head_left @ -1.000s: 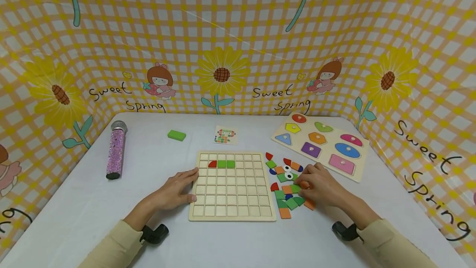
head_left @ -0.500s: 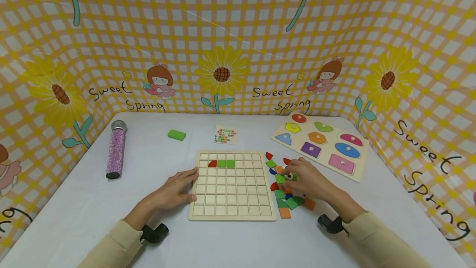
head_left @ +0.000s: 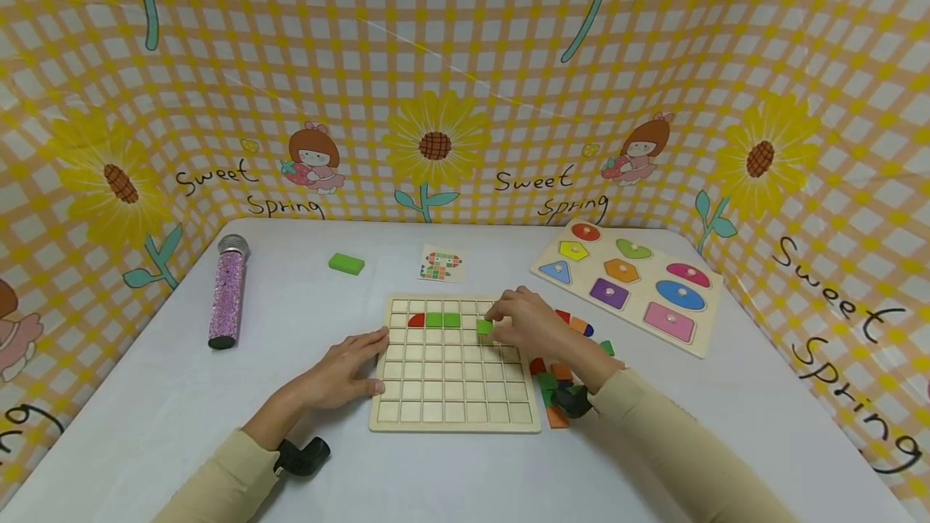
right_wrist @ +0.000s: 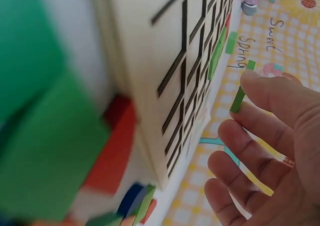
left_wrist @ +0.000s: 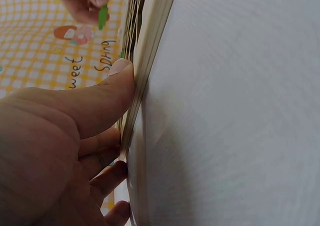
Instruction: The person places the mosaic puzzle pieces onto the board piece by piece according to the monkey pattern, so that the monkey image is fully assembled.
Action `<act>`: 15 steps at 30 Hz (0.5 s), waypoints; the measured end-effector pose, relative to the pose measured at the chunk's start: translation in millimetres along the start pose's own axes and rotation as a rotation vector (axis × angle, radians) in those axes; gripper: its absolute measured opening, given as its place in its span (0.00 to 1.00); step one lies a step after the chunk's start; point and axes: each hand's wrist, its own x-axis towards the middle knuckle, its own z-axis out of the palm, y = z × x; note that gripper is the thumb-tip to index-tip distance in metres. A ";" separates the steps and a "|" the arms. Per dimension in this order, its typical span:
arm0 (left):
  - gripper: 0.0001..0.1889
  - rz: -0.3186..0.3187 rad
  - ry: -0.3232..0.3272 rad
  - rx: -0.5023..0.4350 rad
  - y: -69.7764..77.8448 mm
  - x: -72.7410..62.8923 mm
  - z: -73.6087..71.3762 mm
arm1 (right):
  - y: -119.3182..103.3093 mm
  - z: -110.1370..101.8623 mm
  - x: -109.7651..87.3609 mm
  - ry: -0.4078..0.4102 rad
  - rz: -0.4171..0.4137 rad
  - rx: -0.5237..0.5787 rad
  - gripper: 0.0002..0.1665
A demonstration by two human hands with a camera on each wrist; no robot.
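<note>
My right hand (head_left: 534,329) pinches a green square tile (head_left: 484,328) between thumb and index finger, above the upper right of a wooden grid board (head_left: 454,430). In the right wrist view the tile (right_wrist: 243,86) appears edge-on, apart from the board, with the other fingers loosely bent. My left hand (head_left: 337,371) rests at the board's left edge, its thumb and fingertips touching the side. A red quarter-round tile (head_left: 416,320) and two green square tiles (head_left: 442,320) sit side by side in the second row of the grid.
Loose coloured tiles (head_left: 558,416) lie right of the board, partly hidden by my right arm. Behind the board are a pattern card (head_left: 440,263) and a green block (head_left: 346,264). A knobbed shape puzzle (head_left: 632,285) lies at back right, a glittery microphone (head_left: 228,297) at left.
My right hand has moved left from the loose tiles to above the board, now with a green square tile in its fingers. The left hand has stayed at the board's edge.
</note>
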 end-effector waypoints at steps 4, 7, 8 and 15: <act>0.38 -0.009 0.000 -0.008 0.9 0.5 -0.3 | -4.1 4.4 16.7 -0.006 -0.001 -0.016 0.13; 0.37 -0.009 0.000 -0.008 0.8 0.4 -0.1 | -5.7 7.0 25.9 -0.027 0.009 -0.053 0.12; 0.37 -0.011 -0.001 -0.011 1.0 0.5 0.2 | -5.7 7.8 28.1 -0.038 0.014 -0.063 0.12; 0.38 -0.013 -0.006 -0.016 0.7 0.8 0.2 | -2.1 12.9 38.2 -0.087 0.045 -0.081 0.13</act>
